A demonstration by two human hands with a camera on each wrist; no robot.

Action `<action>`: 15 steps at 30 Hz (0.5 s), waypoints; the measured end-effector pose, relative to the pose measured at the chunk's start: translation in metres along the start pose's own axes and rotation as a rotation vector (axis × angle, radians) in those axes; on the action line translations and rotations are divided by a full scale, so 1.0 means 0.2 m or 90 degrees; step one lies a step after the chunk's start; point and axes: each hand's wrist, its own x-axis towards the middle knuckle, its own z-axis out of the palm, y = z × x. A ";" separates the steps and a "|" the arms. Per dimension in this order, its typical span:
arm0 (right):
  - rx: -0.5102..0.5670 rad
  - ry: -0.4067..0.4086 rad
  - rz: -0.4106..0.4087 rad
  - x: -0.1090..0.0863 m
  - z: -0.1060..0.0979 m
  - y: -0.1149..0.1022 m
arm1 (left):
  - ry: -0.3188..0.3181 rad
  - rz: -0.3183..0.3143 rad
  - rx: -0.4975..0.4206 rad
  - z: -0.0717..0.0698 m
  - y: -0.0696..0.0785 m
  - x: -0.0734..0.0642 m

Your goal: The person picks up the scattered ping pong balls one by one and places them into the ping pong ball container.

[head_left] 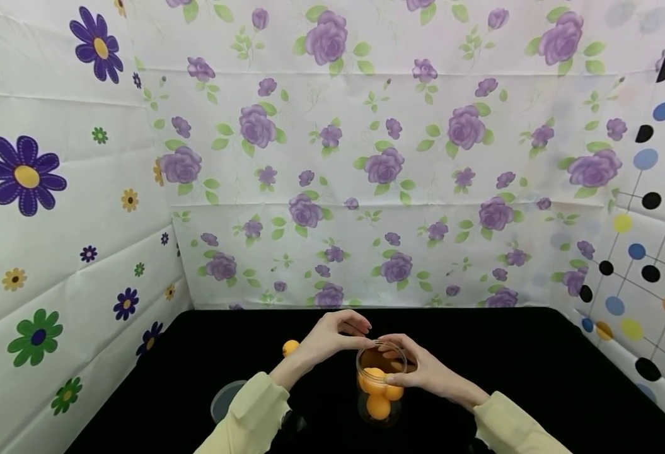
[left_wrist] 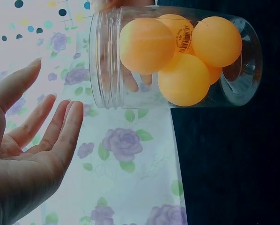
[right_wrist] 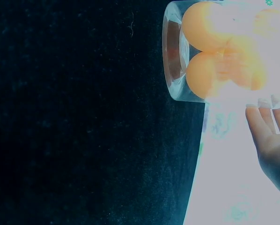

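A clear screw-neck plastic jar (head_left: 381, 360) stands upright at the front middle of the black table, with several orange ping-pong balls (head_left: 379, 407) inside. My right hand (head_left: 420, 369) holds the jar near its top, thumb on the near side and fingers round the far side. Over the left of the jar's mouth is my left hand (head_left: 338, 334), with nothing in it. The left wrist view shows that hand's fingers (left_wrist: 60, 136) loosely bent and apart from the jar's rim. In the right wrist view, the right fingertips (right_wrist: 252, 112) touch the jar's wall.
One more orange ball (head_left: 290, 348) lies on the black tabletop (head_left: 468, 334) behind my left wrist. A round grey-blue lid-like disc (head_left: 224, 398) lies at the left, partly hidden by my sleeve. Patterned cloth walls (head_left: 332, 151) enclose the table's back and sides.
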 end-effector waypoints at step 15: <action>0.011 -0.008 -0.014 0.00 0.00 0.00 | 0.040 -0.003 -0.009 -0.05 -0.02 0.00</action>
